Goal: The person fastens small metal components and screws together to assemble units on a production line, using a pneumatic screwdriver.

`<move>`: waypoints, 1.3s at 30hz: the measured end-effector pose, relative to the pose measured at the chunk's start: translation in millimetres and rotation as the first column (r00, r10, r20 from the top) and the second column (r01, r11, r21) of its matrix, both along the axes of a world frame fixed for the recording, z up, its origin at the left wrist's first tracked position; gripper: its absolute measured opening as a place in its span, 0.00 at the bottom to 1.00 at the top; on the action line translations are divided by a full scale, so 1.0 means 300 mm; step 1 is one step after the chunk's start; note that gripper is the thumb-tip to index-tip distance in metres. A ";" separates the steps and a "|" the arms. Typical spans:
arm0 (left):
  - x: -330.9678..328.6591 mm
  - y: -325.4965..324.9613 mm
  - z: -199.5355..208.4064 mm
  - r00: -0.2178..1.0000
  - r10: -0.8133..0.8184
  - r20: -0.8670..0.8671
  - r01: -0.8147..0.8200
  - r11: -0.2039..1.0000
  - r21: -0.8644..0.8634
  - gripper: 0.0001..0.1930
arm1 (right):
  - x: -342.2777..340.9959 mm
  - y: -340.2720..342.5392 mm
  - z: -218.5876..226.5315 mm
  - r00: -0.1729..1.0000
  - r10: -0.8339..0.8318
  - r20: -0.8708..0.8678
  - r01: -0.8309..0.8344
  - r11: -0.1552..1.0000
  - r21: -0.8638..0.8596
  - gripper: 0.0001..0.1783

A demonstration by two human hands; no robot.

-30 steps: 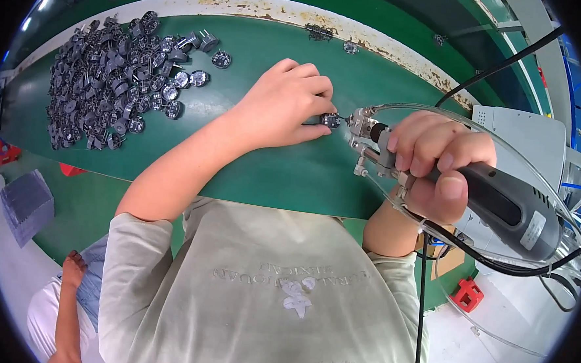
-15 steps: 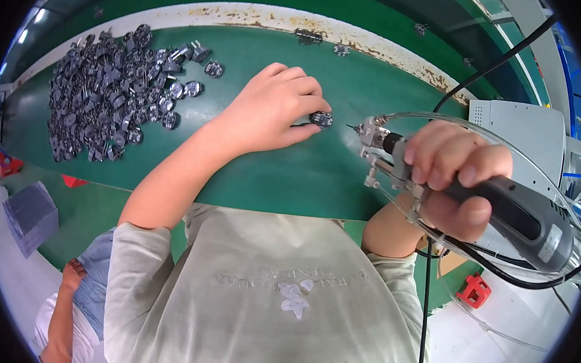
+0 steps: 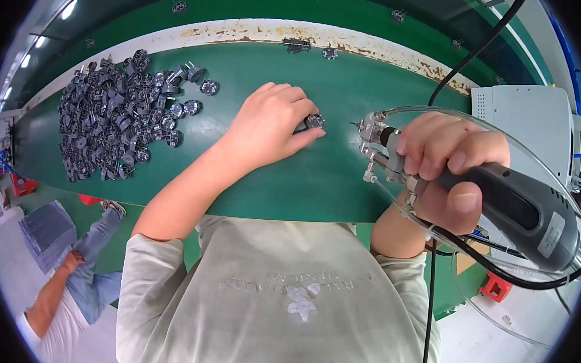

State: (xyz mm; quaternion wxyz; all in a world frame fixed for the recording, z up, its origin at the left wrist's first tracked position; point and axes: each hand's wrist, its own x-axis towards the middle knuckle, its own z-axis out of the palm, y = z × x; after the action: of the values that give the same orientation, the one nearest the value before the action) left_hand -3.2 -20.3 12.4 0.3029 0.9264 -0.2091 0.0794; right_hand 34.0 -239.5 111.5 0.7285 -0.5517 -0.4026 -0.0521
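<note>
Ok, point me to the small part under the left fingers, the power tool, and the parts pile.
small metal part (image 3: 314, 121), head view, its exposed top.
power tool (image 3: 522, 213), head view, dark body.
parts pile (image 3: 113, 119), head view, middle of heap.

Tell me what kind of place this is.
Most likely a factory assembly station: a long green workbench, a big pile of small grey metal parts, and a corded power tool in the right hand.
</note>
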 end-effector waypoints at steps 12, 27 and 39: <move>-0.016 -0.019 -0.011 0.996 -0.034 -0.087 0.024 0.993 -0.114 0.11 | -0.023 -0.014 0.013 0.999 0.039 -0.023 -0.041 0.994 -0.102 0.18; 0.006 0.017 0.066 0.999 -0.045 -0.028 0.045 0.999 -0.005 0.14 | -0.009 0.026 -0.047 0.993 -0.037 -0.114 0.059 0.979 0.195 0.19; 0.451 0.303 0.725 0.452 0.175 0.875 -0.247 0.967 -0.065 0.10 | -0.029 0.045 -0.071 0.989 0.038 -0.140 -0.002 0.969 0.247 0.15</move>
State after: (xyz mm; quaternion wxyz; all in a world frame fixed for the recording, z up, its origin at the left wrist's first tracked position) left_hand 132.1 70.7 230.0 0.1086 0.7850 -0.2202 0.5688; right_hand 25.3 -226.1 90.3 0.8189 -0.4553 -0.3453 -0.0545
